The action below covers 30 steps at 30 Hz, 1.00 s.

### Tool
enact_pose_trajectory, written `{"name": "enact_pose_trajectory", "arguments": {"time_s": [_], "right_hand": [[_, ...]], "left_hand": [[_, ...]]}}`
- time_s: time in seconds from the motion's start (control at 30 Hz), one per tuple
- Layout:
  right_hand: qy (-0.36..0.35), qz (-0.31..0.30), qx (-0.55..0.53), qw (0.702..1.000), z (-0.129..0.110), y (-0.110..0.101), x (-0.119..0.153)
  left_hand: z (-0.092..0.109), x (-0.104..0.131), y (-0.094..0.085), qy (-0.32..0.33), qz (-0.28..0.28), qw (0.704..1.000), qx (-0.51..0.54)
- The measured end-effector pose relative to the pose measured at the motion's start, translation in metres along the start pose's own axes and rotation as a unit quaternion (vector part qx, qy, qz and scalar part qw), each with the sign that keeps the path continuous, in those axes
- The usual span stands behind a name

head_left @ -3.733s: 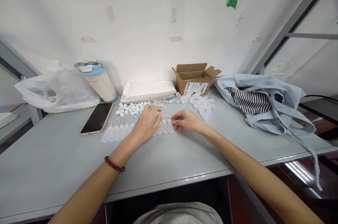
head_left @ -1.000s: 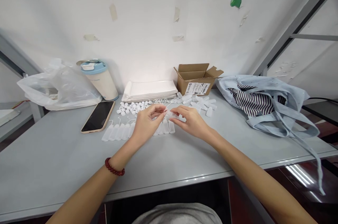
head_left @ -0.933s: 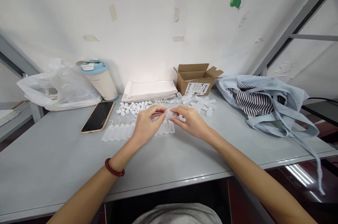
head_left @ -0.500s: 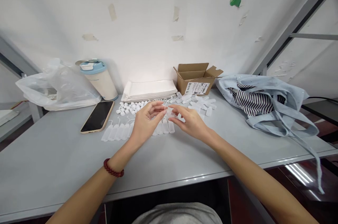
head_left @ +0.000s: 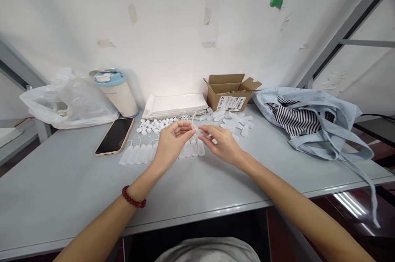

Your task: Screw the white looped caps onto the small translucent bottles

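Observation:
A small translucent plastic bottle (head_left: 201,132) is held between my two hands above the middle of the table. My right hand (head_left: 225,143) pinches its body with thumb and fingers. At its other end my left hand (head_left: 173,140) is closed on a small white piece, mostly hidden by the fingertips, with a thin curved white nozzle (head_left: 194,118) sticking up there. Bottles with bent nozzles (head_left: 138,155) lie in a row below and beside my left hand. Behind it is a pile of white caps (head_left: 156,125). Loose translucent bottles (head_left: 237,120) lie beyond my right hand.
Along the wall stand a plastic bag (head_left: 70,101), a tumbler (head_left: 119,93), a stack of white trays (head_left: 175,105) and an open cardboard box (head_left: 230,93). A phone (head_left: 115,136) lies at left, a blue cloth bag (head_left: 308,118) at right, its strap hanging over the table edge.
My hands have come slightly closer around the bottle, and the curved nozzle now stands up clearly above my left fingertips. The things on the table have not moved.

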State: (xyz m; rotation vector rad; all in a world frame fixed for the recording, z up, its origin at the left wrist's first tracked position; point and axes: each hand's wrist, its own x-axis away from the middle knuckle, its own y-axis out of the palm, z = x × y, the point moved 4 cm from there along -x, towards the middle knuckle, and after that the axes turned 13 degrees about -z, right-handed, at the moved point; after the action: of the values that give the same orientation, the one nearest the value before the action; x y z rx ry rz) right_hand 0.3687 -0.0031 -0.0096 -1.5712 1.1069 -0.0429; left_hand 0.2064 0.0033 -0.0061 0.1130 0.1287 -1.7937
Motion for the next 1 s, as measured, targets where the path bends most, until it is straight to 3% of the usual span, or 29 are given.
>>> {"name": "enact_pose_trajectory", "arguments": {"time_s": [0.23,0.43,0.57,0.63,0.7,0.83,0.9,1.0], "right_hand": [[-0.017,0.012,-0.016,1.000,-0.003,0.001,0.000],[-0.025,-0.010,-0.003,1.000,-0.002,0.004,0.000],[0.051,-0.013,-0.105,0.993,0.002,0.007,-0.001],[0.119,-0.022,-0.224,0.967,0.006,0.008,-0.003],[0.174,-0.033,-0.373,0.911,0.009,0.007,-0.004],[0.202,-0.067,-0.576,0.789,0.009,-0.001,-0.007],[0.198,-0.092,-0.616,0.757,0.007,-0.004,-0.008],[0.202,-0.115,-0.636,0.735,0.005,-0.005,-0.008]], "left_hand": [[-0.007,-0.002,-0.004,-0.066,-0.022,0.996,0.056],[-0.007,-0.003,-0.004,-0.032,-0.053,0.998,0.006],[-0.006,-0.004,0.000,0.010,-0.076,0.997,-0.027],[-0.005,-0.003,0.002,0.029,-0.080,0.995,-0.061],[-0.001,-0.001,0.005,0.077,-0.078,0.985,-0.131],[0.012,0.007,0.012,0.232,-0.072,0.922,-0.301],[0.016,0.010,0.015,0.270,-0.073,0.896,-0.346],[0.017,0.011,0.016,0.290,-0.072,0.877,-0.376]]}}
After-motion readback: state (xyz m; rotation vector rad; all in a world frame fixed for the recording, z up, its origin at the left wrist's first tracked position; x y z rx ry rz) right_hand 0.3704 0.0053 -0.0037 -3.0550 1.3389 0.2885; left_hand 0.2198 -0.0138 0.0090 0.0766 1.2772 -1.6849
